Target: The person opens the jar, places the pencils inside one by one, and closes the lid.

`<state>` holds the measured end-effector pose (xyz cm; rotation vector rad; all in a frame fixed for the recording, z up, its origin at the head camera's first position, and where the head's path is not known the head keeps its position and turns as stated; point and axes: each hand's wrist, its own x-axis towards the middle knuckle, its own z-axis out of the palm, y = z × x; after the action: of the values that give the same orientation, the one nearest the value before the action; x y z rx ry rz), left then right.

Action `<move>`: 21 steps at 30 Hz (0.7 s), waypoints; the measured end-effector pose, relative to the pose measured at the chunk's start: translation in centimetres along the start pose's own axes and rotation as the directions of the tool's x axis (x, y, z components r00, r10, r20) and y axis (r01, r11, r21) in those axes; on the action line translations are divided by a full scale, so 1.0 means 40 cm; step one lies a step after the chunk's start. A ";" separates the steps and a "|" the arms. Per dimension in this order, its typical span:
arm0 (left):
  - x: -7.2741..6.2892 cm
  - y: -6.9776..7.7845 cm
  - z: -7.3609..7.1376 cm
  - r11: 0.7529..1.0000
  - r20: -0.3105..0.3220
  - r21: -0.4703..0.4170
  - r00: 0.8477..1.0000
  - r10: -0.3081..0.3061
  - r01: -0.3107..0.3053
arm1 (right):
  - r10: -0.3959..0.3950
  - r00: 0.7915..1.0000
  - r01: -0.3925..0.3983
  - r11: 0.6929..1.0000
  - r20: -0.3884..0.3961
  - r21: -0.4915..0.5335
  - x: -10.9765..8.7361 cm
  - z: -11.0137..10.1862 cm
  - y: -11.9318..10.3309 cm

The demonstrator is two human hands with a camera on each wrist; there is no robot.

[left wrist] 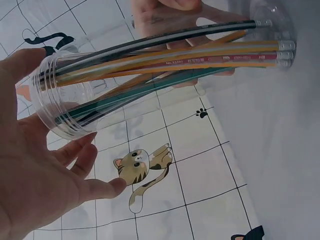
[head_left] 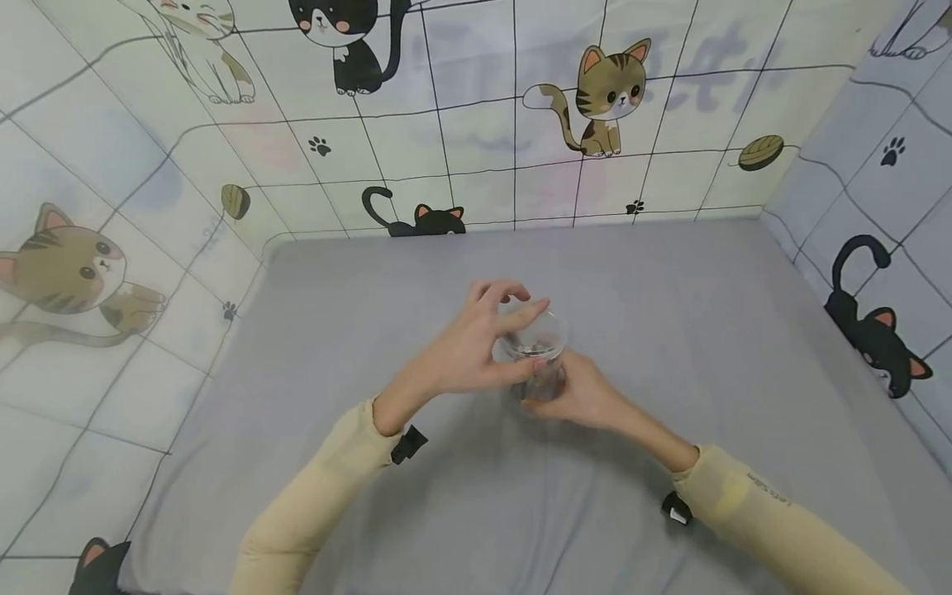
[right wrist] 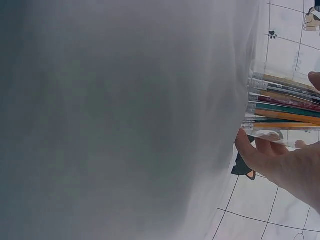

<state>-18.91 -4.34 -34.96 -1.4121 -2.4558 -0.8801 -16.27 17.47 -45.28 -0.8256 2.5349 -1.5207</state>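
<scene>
A clear plastic jar (head_left: 552, 337) stands upright between the two hands near the middle of the grey surface. Several pencils (left wrist: 205, 61), yellow, red, green and dark, lie lengthwise inside it, their ferrule ends toward the base. My left hand (head_left: 463, 345) holds the ridged clear lid end (left wrist: 64, 129) with thumb and fingers on its rim, while its other fingers stay spread. Lower down, my right hand (head_left: 589, 392) grips the jar's body near the base; in the right wrist view its fingers (right wrist: 257, 157) wrap the side.
Grey cloth (head_left: 297, 330) covers the work surface. White cloth walls (head_left: 476, 140) with grid lines and cartoon cats rise at the back and both sides. Black devices (head_left: 408, 445) sit at each wrist, by the cream sleeves (head_left: 316, 487).
</scene>
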 end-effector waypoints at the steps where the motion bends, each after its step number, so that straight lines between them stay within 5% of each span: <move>1: -0.003 0.003 -0.001 1.000 0.008 0.010 1.000 -0.014 0.014 | -0.003 1.000 0.003 1.000 0.004 -0.003 0.001 0.001 0.001; 6: -0.012 0.021 -0.001 0.994 0.025 0.101 0.999 -0.034 0.031 | -0.018 1.000 0.018 1.000 0.016 0.010 0.001 0.005 0.002; 12: -0.008 0.030 -0.010 0.986 0.030 0.159 0.999 0.040 -0.044 | -0.028 0.999 0.028 1.000 0.022 0.011 0.002 0.005 0.004; 16: 0.005 0.026 -0.035 0.996 0.121 0.062 0.991 0.062 -0.070 | -0.019 0.999 0.019 1.000 0.026 0.003 0.002 0.002 0.002; 21: 0.020 0.024 -0.070 0.998 0.284 -0.057 0.958 0.041 -0.026 | -0.021 0.999 0.021 1.000 0.027 -0.001 0.000 -0.001 -0.001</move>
<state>-18.92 -5.01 -31.98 -1.7010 -2.6193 -0.7874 -16.28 17.49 -45.20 -0.8702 2.5166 -1.5035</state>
